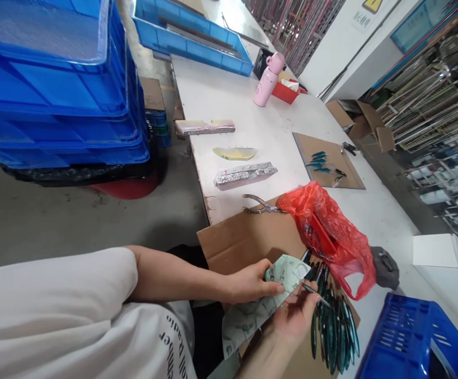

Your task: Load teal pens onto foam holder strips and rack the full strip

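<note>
My left hand point(254, 282) grips a long pale green printed strip point(258, 316), thumb on top, with thin wires sticking out along its edge. Close by, my right hand point(297, 313) pinches a slim dark piece point(316, 293) that looks like a fishing lure, at the strip's far end. Just beyond lies a pile of glossy teal lure-like pieces point(335, 326) on brown cardboard point(252, 239). Pliers point(264, 204) rest at the cardboard's upper edge, next to a red plastic bag point(327, 231). The fingertips of my right hand are partly hidden.
Across the white table lie a foil-wrapped bar point(246, 175), a yellowish curved piece point(234, 153) and a board point(331, 160) with several teal pieces. A pink bottle point(268, 79) stands farther off. Blue crates point(55, 84) are stacked at left; a blue basket point(414, 337) sits lower right.
</note>
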The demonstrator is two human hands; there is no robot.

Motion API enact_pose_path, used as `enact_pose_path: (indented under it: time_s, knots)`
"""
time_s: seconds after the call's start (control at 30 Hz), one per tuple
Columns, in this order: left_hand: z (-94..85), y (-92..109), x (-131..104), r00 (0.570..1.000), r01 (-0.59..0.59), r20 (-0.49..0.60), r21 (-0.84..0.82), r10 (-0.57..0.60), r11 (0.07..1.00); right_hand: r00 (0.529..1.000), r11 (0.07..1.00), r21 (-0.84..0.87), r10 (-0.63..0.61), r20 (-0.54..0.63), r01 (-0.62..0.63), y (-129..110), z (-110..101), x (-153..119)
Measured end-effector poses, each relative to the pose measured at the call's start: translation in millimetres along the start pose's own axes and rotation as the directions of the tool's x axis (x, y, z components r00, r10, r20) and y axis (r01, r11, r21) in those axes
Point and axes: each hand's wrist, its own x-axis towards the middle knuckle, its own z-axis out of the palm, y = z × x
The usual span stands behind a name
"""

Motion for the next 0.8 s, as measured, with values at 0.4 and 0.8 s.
enact_pose_path:
  time_s: [0.4,0.8]
  knots:
    - [0.8,-0.6,-0.7,1.0,-0.001,-0.012,0.028,0.001,1.0,0.999,0.999,-0.001,0.044,0.007,-0.044,-5.4,-0.5,-2.8]
    - [0.9,-0.6,-2.4,0.999,-0.032,-0.021,0.017,0.033,0.999,0.999,0.999,-0.039,0.028,0.019,-0.028,-5.7,0.3,-3.4]
